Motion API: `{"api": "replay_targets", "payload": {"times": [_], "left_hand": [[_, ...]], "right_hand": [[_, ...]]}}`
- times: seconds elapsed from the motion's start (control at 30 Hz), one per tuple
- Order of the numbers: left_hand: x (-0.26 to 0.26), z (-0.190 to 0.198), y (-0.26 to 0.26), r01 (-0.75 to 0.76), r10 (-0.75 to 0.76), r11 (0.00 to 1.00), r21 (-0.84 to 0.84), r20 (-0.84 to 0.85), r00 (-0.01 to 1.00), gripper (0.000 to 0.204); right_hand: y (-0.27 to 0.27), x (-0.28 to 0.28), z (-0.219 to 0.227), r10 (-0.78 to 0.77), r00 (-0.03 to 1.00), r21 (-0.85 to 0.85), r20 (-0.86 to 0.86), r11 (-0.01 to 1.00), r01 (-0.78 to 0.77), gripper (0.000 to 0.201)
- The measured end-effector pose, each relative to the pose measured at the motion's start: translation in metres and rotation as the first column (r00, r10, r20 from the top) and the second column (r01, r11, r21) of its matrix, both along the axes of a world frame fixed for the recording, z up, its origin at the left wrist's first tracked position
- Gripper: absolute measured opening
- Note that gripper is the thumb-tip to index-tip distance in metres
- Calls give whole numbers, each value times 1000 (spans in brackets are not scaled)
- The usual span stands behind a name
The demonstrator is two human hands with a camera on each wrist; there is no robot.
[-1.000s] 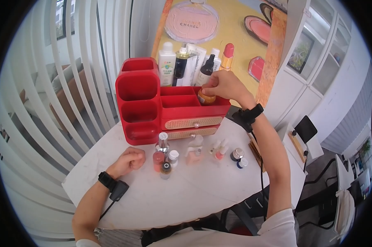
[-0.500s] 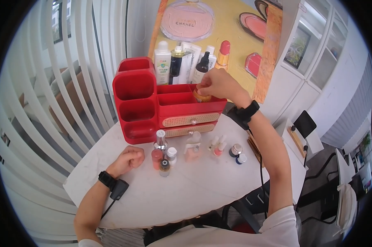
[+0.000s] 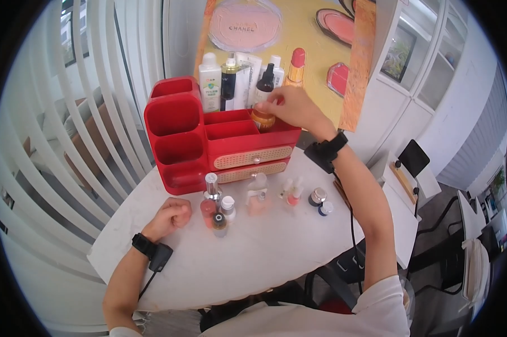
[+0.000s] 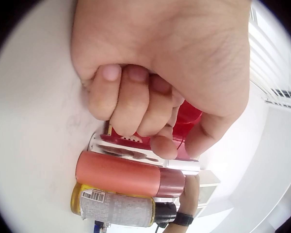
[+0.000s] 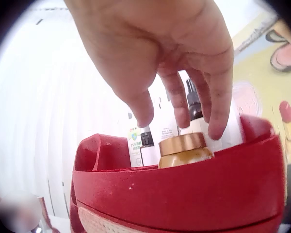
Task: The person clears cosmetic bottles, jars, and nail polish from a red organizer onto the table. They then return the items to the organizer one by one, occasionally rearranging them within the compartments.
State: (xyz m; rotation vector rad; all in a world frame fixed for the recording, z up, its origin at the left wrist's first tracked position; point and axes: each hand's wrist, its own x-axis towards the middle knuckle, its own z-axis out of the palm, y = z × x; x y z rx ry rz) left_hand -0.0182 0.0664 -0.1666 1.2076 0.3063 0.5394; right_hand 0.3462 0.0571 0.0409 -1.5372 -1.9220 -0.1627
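An amber jar with a gold lid [image 5: 183,143] sits in the right part of the red organizer [image 5: 179,194], its lower body hidden by the organizer's front wall. Over it, my right hand [image 3: 297,106] hovers with thumb and fingers spread apart; in the right wrist view a gap shows between thumb and lid, and the fingertips hang close at the lid's far side. My left hand [image 3: 169,218] rests on the white table, fingers curled into the palm and holding nothing. Beside it stand a coral-red bottle [image 4: 119,174] and a yellowish bottle with a black cap [image 4: 119,209].
Behind the organizer stand a white bottle [image 3: 210,84], a dark dropper bottle [image 3: 265,84] and other tall bottles. On the table are a pink perfume bottle [image 3: 257,202], nail polish bottles [image 3: 293,196] and two small jars [image 3: 317,196]. A painted board [image 3: 315,73] is behind.
The right hand's fingers have loosened from the jar's lid and spread, leaving the jar in the organizer. The left hand keeps its place; the head view has shifted slightly.
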Motion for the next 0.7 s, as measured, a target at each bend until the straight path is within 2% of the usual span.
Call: {"api": "replay_targets", "payload": {"times": [0.03, 0.07, 0.13, 0.17, 0.2, 0.23, 0.27, 0.33, 0.47, 0.53, 0.67, 0.7], "left_hand": [[-1, 1, 0, -22, 22, 999, 24, 3, 1000, 35], [-2, 1, 0, -22, 22, 1000, 20, -2, 1000, 35], [-1, 1, 0, -16, 16, 999, 33, -7, 1000, 35], [0, 1, 1, -16, 16, 999, 28, -3, 1000, 35], [0, 2, 1, -16, 16, 999, 29, -1, 1000, 35], [0, 1, 1, -12, 12, 999, 31, -2, 1000, 35], [0, 0, 2, -4, 4, 1000, 28, 0, 1000, 35], [-1, 0, 3, -1, 1, 1000, 16, 0, 1000, 35], [-2, 1, 2, -24, 24, 999, 26, -19, 1000, 35], [-2, 3, 0, -31, 31, 999, 17, -19, 999, 36], [-1, 3, 1, -32, 32, 999, 3, -25, 999, 36], [-2, 2, 2, -22, 23, 1000, 5, -24, 999, 36]], "right_hand": [[-10, 2, 1, -40, 998, 126, 57, 991, 33, 33], [-27, -1, 8, -40, 998, 123, 52, 992, 33, 33], [-64, -6, 16, -120, 992, -56, 27, 991, 121, 31], [-74, 0, 9, -120, 992, -61, 32, 991, 121, 31], [-83, 9, 0, 13, 999, -238, 33, 971, -4, 29], [-92, 14, -11, 138, 990, -407, 8, 905, -123, 27], [-98, 16, -23, 130, 992, -409, 9, 905, -115, 27], [-104, 17, -48, 88, 975, -455, 205, 890, 16, 22], [-101, 19, -81, 145, 969, -440, 202, 897, -42, 24], [-100, 16, -85, 113, 937, -486, 331, 871, 67, 26], [-98, 19, -83, 115, 931, -502, 345, 861, 79, 25], [-97, 26, -82, 136, 951, -426, 279, 905, -4, 22]]}}
